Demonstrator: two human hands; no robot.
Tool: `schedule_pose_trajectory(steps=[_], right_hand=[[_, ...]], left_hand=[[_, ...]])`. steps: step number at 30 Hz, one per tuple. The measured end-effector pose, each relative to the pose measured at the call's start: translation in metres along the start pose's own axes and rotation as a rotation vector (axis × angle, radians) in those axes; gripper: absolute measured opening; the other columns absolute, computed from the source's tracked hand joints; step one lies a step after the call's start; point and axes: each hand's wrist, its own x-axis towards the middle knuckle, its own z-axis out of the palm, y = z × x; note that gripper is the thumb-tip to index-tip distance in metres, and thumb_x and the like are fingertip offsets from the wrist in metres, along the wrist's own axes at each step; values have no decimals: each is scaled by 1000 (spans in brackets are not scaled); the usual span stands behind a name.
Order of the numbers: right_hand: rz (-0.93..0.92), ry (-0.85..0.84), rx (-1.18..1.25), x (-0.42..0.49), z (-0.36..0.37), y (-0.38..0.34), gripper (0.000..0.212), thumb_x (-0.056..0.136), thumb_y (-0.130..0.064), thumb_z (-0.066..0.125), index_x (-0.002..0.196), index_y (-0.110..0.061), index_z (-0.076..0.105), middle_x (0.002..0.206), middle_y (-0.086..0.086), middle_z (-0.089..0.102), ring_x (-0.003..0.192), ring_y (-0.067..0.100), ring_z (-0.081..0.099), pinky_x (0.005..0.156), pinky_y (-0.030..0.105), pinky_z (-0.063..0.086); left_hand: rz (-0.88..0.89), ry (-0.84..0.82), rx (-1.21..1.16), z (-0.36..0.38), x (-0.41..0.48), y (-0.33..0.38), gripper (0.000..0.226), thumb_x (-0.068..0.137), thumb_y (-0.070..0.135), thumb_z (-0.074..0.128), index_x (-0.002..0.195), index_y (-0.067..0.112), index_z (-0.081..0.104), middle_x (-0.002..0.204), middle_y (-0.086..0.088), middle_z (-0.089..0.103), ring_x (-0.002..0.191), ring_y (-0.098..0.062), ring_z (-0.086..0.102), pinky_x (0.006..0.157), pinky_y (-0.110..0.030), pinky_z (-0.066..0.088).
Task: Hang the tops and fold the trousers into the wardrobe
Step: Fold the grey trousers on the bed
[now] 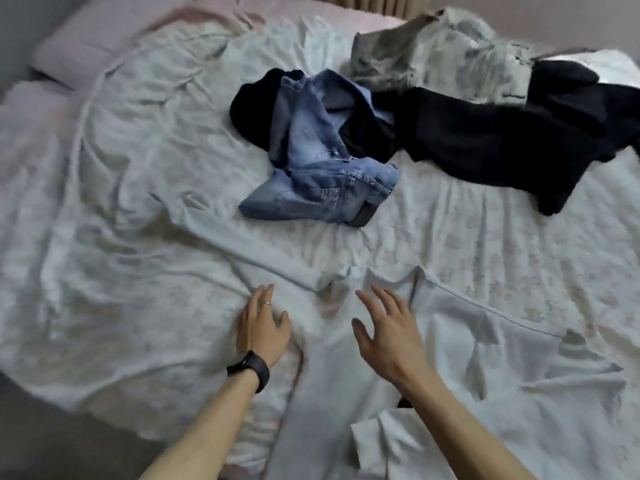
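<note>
A white garment lies spread across the near part of the bed, one long part reaching up and left. My left hand, with a ring and a black wristband, rests flat on it with fingers straight. To its right my right hand hovers just over the same cloth, fingers spread and holding nothing. Crumpled blue jeans lie mid-bed on a dark garment. A black garment stretches to the right. A grey-white patterned garment sits at the back.
The bed is covered by a rumpled white floral sheet. Pale pink pillows lie at the back left. The bed's near-left edge drops to a dark floor. A curtain hangs behind the bed.
</note>
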Motion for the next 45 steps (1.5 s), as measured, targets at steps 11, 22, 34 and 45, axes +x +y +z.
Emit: schedule_pose_trajectory(steps=[11, 22, 34, 45], right_hand=[[-309, -230, -142, 172, 49, -170, 66, 99, -52, 50, 156, -27, 30, 159, -6, 36, 144, 20, 33, 113, 32, 32], [-77, -22, 72, 278, 69, -260, 26, 100, -30, 44, 123, -23, 54, 110, 12, 69, 100, 38, 63, 69, 38, 42], [-18, -260, 644, 313, 15, -280, 16, 87, -18, 74, 102, -17, 69, 87, 5, 75, 72, 17, 71, 70, 35, 58], [-300, -149, 134, 290, -6, -314, 16, 89, -32, 70, 104, -29, 74, 95, -9, 70, 95, 18, 65, 84, 33, 52]], left_hand=[[-313, 295, -668, -123, 130, -28, 35, 92, 9, 58, 127, 11, 55, 105, -5, 66, 88, -21, 65, 76, -20, 51], [-267, 206, -772, -163, 223, -57, 22, 89, 37, 68, 104, 36, 51, 99, 12, 67, 82, -12, 66, 62, -23, 49], [-360, -128, -1381, -204, 231, -51, 12, 85, 20, 76, 95, 17, 70, 91, -3, 75, 84, -22, 71, 73, -31, 54], [-287, 26, -1468, -231, 152, -55, 29, 80, 7, 81, 106, 11, 69, 99, -10, 77, 93, -27, 74, 74, -33, 58]])
